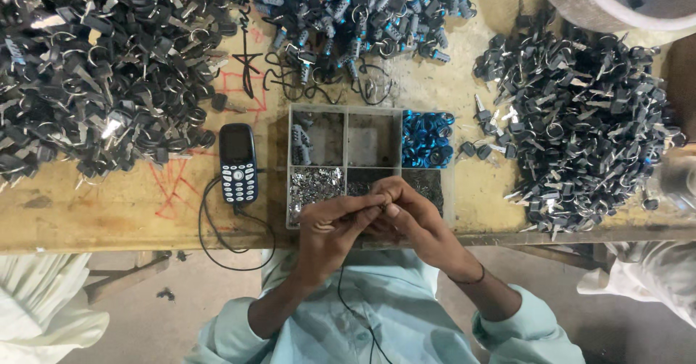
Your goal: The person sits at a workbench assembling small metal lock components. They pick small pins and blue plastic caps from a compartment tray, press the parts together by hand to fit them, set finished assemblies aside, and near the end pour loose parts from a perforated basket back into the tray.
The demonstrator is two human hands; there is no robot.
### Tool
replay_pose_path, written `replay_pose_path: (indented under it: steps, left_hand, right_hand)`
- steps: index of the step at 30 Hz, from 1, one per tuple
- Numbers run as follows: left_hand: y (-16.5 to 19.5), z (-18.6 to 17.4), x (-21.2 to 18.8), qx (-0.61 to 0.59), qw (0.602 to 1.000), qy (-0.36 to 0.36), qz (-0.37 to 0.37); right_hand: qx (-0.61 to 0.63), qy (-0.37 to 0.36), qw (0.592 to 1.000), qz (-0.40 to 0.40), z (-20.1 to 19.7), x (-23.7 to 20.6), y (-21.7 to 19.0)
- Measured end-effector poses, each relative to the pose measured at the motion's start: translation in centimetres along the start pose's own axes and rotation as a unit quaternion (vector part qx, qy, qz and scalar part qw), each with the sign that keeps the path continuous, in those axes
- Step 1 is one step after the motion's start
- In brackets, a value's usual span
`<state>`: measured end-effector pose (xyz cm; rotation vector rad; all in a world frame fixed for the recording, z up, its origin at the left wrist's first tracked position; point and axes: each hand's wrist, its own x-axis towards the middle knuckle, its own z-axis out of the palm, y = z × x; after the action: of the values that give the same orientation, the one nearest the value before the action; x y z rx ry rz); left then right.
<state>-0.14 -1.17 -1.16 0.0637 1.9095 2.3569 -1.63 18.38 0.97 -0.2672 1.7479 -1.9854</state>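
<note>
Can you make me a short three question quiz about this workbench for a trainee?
1. True or false: the mobile phone lies left of the compartment tray.
2. Which tray compartment holds the blue rings? A top left, B top right, C bottom left.
3. Where do the left hand and right hand meet?

Key: 1 true. 2 B. 3 Over the tray's near edge, fingertips together, pinching something too small to identify.

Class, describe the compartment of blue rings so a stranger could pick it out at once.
Start at the clear plastic compartment tray in the middle of the worn wooden workbench, just above the person's hands. The blue metal rings fill its top right compartment, the only bright blue contents; the other compartments hold grey parts.
</note>
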Motion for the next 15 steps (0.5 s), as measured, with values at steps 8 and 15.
replay_pose_path:
  steps: [8, 15]
  left_hand:
    - [1.4, 0.4, 0.1, 0.088, 0.991, -0.006, 0.096]
    - [2.1, 0.2, -0.4, 0.098, 0.991, -0.004, 0.089]
  right_hand:
    - [-0.060, -0.017, 0.997, -0.047, -0.8, -0.3, -0.5]
    - [-0.043, -0.019, 0.996, -0.074, -1.0, -0.3, -0.5]
